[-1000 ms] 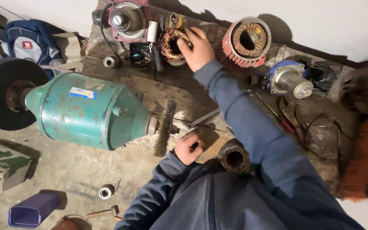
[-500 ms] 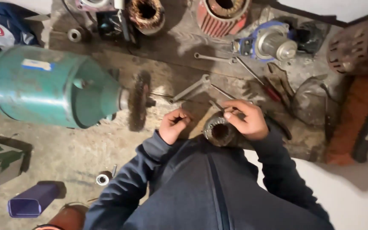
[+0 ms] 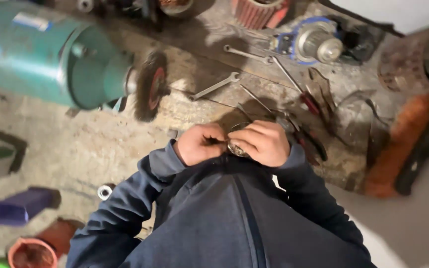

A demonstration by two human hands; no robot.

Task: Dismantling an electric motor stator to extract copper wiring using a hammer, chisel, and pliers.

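Note:
Both hands meet close to my chest over a small round metal motor part [image 3: 235,147]. My left hand [image 3: 200,144] grips its left side with curled fingers. My right hand [image 3: 261,143] is closed over its right side and covers most of it. Only a sliver of the shiny ring shows between the fingers. Dark blue sleeves run back to my jacket.
A large teal motor [image 3: 50,59] with a wire wheel [image 3: 151,85] lies at the upper left. Two spanners [image 3: 214,87] and red-handled screwdrivers [image 3: 301,94] lie on the dirty workboard. A blue-framed motor part [image 3: 314,44] sits at the top. A purple box [image 3: 21,206] and an orange pot [image 3: 31,253] stand lower left.
My right hand came back from the copper-wound stator at the far side of the board. Both hands closed together on the round metal part and drew it toward my chest.

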